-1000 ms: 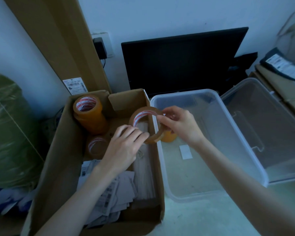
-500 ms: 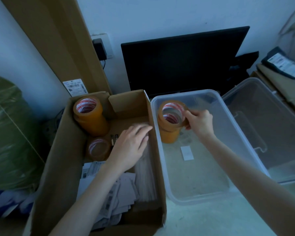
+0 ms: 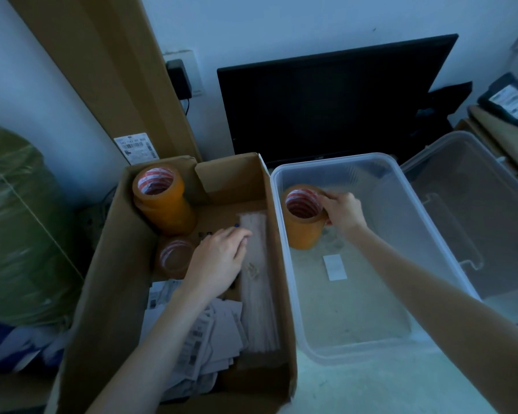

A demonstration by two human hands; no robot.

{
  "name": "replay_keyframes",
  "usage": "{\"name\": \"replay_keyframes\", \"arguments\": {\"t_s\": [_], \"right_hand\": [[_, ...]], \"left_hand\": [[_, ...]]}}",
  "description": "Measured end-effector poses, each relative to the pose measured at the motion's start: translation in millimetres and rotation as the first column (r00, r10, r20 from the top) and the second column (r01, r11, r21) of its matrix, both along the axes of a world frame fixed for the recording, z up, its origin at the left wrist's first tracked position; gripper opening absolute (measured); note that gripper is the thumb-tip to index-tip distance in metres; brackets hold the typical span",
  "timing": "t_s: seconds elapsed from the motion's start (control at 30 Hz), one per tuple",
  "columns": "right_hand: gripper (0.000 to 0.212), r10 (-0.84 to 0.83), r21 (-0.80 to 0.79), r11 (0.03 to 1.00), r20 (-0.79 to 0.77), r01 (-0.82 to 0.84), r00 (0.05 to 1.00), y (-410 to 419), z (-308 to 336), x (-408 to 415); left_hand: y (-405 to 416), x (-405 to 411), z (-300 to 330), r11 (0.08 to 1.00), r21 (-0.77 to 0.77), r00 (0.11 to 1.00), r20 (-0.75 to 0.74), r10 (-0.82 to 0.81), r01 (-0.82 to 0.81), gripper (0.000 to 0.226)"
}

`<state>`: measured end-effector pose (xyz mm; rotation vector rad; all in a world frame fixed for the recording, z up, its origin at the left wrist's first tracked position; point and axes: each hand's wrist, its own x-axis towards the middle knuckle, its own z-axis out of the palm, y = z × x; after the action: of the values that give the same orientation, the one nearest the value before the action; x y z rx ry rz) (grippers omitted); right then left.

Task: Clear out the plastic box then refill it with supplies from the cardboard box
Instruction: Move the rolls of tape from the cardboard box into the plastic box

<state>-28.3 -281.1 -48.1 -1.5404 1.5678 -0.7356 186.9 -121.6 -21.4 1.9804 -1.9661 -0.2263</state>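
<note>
Left hand [image 3: 219,258] palm down, fingers loosely spread, right hand [image 3: 343,212] reaching forward, fingers curled in a grip, both forearms bare

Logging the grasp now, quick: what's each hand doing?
Left hand: open, palm down in the cardboard box, holding nothing.
Right hand: fingers closed on the tape stack.

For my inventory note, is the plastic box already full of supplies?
No, the plastic box holds only a tape stack and a small label.

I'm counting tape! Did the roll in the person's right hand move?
Yes. The tape roll went rightward from above the cardboard box into the plastic box, onto another roll; right hand holds it.
</note>
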Motion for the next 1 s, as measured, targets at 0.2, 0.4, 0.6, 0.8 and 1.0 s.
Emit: {"name": "replay_keyframes", "arguments": {"t_s": [0.2, 0.4, 0.6, 0.8, 1.0], "right_hand": [[0.022, 0.040, -0.200, 0.979, -0.042, -0.047, 0.998, 10, 15, -7], [0.014, 0.172, -0.106, 0.983, 0.256, -0.150, 0.951, 35, 36, 8], [0.020, 0.321, -0.093, 0.946, 0.364, -0.309, 0.874, 60, 61, 35], [0.015, 0.376, -0.028, 0.916, 0.406, -0.400, 0.833, 76, 66, 54], [0.014, 0.421, 0.040, 0.887, 0.341, -0.461, 0.840, 77, 60, 64]], "left_hand": [[-1, 4, 4, 0.999, -0.027, 0.999, 0.025, 0.046, -0.045, 0.024], [-5, 30, 10, 0.985, -0.090, 0.978, 0.136, 0.159, -0.148, 0.023], [-20, 82, 14, 0.926, -0.151, 0.910, 0.185, 0.371, -0.347, 0.038], [-39, 118, 11, 0.871, 0.027, 0.856, 0.200, 0.476, -0.491, 0.050], [-41, 128, -4, 0.876, 0.066, 0.878, 0.080, 0.472, -0.477, 0.044]]}}
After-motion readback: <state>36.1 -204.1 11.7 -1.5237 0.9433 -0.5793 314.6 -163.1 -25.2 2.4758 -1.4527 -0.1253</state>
